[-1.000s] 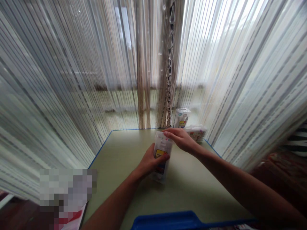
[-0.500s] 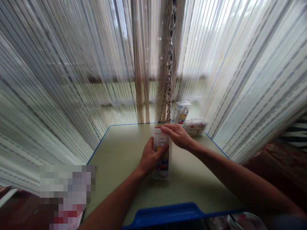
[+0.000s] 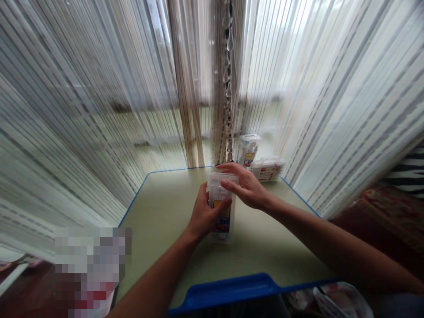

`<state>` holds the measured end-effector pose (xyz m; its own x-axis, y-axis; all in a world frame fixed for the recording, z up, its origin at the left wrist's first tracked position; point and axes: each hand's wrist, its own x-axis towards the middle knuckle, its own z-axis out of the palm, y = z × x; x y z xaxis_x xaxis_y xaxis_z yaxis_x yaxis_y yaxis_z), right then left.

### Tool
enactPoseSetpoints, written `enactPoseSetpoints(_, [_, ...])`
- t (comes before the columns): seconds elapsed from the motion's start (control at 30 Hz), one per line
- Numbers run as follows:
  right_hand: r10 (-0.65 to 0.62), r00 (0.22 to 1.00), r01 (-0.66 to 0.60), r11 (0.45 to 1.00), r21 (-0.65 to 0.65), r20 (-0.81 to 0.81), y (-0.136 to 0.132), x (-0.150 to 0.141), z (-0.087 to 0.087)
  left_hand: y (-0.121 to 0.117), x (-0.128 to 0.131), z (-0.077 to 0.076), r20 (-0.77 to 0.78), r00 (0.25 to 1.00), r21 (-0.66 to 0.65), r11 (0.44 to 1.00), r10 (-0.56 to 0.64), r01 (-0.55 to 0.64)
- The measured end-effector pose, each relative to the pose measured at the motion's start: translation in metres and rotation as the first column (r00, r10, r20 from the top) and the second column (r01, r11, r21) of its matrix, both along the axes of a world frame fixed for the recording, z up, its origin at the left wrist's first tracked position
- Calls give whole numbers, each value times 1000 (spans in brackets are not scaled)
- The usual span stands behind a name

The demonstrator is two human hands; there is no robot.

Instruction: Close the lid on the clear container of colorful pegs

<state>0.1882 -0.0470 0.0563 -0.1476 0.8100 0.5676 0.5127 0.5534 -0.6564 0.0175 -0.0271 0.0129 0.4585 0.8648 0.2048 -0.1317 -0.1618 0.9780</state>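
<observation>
"What shows on your screen?"

"I see a big pale table (image 3: pixel 162 221). The clear box (image 3: pixel 216 194) is over its middle."

"Which way does the box point?"

"Its long way runs straight up and down, one small end on top. I can't tell if the bottom touches the table."

"And the hands?"

"The left hand (image 3: pixel 202 215) is clamped on the box. The right hand (image 3: pixel 247 187) has its thumb and fingers apart, at the top. The little label (image 3: pixel 221 223) faces me."

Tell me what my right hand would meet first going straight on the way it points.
Probably the box in your left hand; your right hand, pointing leftward, overlaps its top in view, though depth is unclear.
</observation>
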Motion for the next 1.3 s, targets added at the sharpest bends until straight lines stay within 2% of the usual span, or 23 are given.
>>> enactPoseSetpoints(0.1, [18,997,-21,999,37,75,-11,3,-3,1,-1,-1,40,999,50,999,-24,22])
enactPoseSetpoints(0.2, [90,988,-97,994,51,125,-17,5,-4,4,-5,-2,56,997,128,991,-52,45])
enactPoseSetpoints(0.33, [175,973,-187,980,70,153,-20,6,-6,4,-9,1,101,988,144,984,-118,103])
enactPoseSetpoints(0.47, [217,973,-221,974,45,73,-18,9,-10,1,-10,2,110,985,144,983,-131,114])
enactPoseSetpoints(0.77, [310,944,-318,946,-58,-109,-14,19,-12,-2,-4,3,153,971,-6,982,-185,188])
enactPoseSetpoints(0.93, [244,947,-260,964,-56,-208,-17,14,-20,-5,-2,6,209,957,-6,978,-201,207])
enactPoseSetpoints(1.1, [177,973,-170,984,57,-151,-20,7,-24,-4,-1,3,245,947,77,978,-208,195])
enactPoseSetpoints(1.3, [149,981,-138,986,91,-124,-23,3,-25,-5,0,3,215,960,118,981,-179,156])
